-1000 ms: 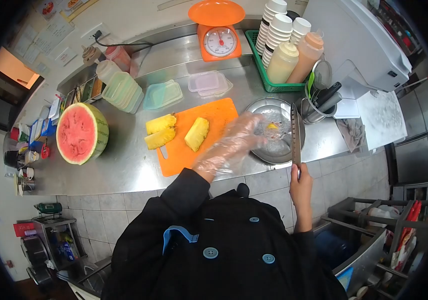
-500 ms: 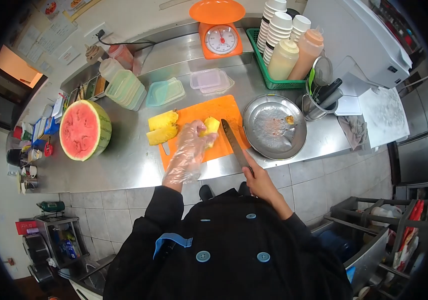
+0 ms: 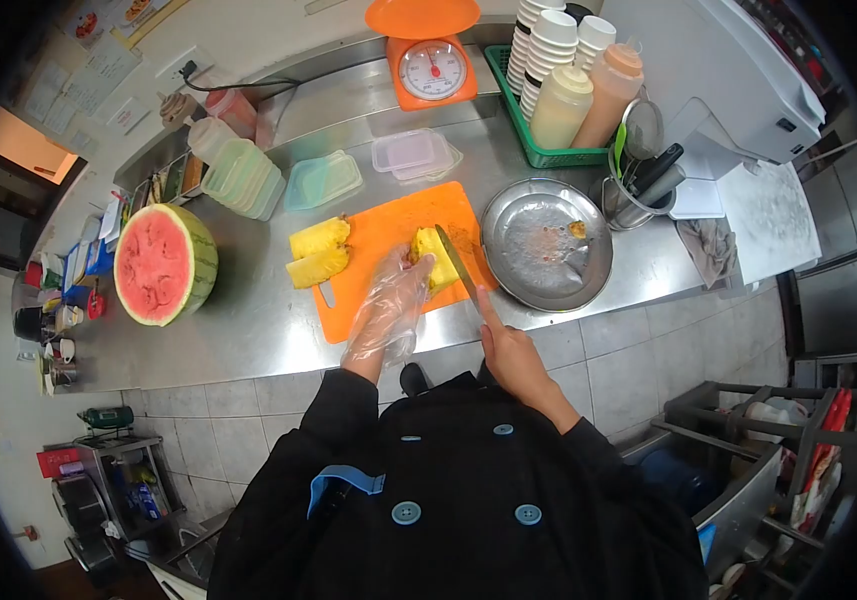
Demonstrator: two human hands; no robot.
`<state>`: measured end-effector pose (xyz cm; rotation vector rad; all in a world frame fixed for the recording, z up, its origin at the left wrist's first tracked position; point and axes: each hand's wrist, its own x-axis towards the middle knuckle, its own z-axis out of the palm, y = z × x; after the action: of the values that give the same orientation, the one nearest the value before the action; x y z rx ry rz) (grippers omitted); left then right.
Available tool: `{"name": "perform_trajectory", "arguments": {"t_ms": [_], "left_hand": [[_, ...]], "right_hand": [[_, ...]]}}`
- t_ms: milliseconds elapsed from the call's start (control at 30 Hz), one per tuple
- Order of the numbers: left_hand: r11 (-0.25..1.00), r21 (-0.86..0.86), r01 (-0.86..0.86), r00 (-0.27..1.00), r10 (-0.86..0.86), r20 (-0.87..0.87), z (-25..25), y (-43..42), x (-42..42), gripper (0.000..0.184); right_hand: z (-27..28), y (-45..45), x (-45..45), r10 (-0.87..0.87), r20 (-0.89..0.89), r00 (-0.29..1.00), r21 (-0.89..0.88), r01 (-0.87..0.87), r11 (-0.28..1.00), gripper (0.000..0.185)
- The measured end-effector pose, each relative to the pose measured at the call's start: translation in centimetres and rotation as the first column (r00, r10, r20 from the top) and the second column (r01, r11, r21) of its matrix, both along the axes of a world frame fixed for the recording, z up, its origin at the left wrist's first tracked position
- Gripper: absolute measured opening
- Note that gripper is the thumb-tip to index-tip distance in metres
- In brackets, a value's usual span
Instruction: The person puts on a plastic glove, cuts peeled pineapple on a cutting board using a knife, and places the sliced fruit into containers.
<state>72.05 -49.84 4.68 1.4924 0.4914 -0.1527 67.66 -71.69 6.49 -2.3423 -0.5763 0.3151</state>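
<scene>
My left hand (image 3: 398, 292), in a clear plastic glove, grips a pineapple piece (image 3: 436, 262) on the orange cutting board (image 3: 378, 225). My bare right hand (image 3: 513, 352) is closed round the handle of a long knife (image 3: 461, 262). The blade lies along the right side of the held piece. Two more pineapple pieces (image 3: 318, 252) rest side by side at the board's left edge. Right of the board is a round metal tray (image 3: 528, 285) with a small pineapple scrap (image 3: 577, 229) and some wet residue.
A cut watermelon (image 3: 160, 265) stands at the left. Behind the board are plastic containers (image 3: 241, 178), lids (image 3: 323, 182) and an orange scale (image 3: 434, 75). A green basket (image 3: 558, 157) holds cups and bottles. Utensils stand in a metal container (image 3: 630, 210) beside a grey cloth (image 3: 706, 250).
My left hand has moved from the metal tray to the separate pineapple piece and taken hold of it. The knife has swung left from beside the tray to the piece.
</scene>
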Motion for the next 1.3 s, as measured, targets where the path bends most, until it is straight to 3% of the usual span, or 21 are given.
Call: {"name": "perform_trajectory", "arguments": {"t_ms": [333, 600, 700, 833, 900, 1033, 1100, 1133, 1233, 1300], "left_hand": [[0.999, 0.037, -0.026, 0.999, 0.027, -0.033, 1.3, -0.6, 0.0, 0.04], [0.995, 0.084, -0.046, 0.998, 0.05, -0.043, 0.6, -1.1, 0.4, 0.037], [0.996, 0.085, -0.028, 0.999, 0.031, -0.034, 0.2, -0.8, 0.4, 0.037], [0.996, 0.06, -0.067, 0.997, 0.07, -0.041, 0.3, -1.1, 0.5, 0.037], [0.996, 0.068, -0.059, 0.998, 0.06, -0.014, -0.1, -0.9, 0.3, 0.036], [0.993, 0.117, -0.034, 0.999, 0.038, -0.036, 0.4, -0.8, 0.3, 0.034], [0.995, 0.101, 0.001, 1.0, 0.001, -0.023, 0.7, -0.8, 0.2, 0.034], [0.995, 0.103, 0.003, 1.0, 0.0, -0.026, 0.7, -0.8, 0.0, 0.034], [0.998, 0.061, -0.022, 1.0, 0.023, -0.021, 0.6, -0.6, 0.1, 0.034], [0.999, -0.021, -0.027, 0.999, 0.027, -0.017, 0.4, -0.1, -0.3, 0.034]], "right_hand": [[-0.1, 0.6, 0.8, 0.037, -0.023, 0.999, -0.011, -0.038, 0.999, 0.068], [-0.9, 2.0, 0.7, 0.05, -0.009, 0.999, -0.198, -0.051, 0.979, 0.07], [-1.5, 3.7, 3.0, 0.096, -0.001, 0.995, -0.198, -0.094, 0.976, 0.086], [-2.7, 3.6, 3.9, 0.091, 0.043, 0.995, -0.084, -0.087, 0.993, 0.085], [-2.3, 1.5, 1.3, 0.083, -0.085, 0.993, -0.123, -0.094, 0.988, 0.084], [-3.5, 1.8, 0.8, 0.076, -0.146, 0.986, -0.119, -0.094, 0.988, 0.084], [-4.9, 4.0, 3.2, 0.073, 0.028, 0.997, -0.065, -0.071, 0.995, 0.083], [-4.7, 3.8, 2.6, 0.071, 0.025, 0.997, -0.063, -0.069, 0.996, 0.083], [-3.2, 1.6, 0.2, 0.094, 0.014, 0.996, -0.175, -0.09, 0.981, 0.084], [-2.5, -0.9, -2.8, 0.083, -0.038, 0.996, -0.387, -0.091, 0.917, 0.085]]}}
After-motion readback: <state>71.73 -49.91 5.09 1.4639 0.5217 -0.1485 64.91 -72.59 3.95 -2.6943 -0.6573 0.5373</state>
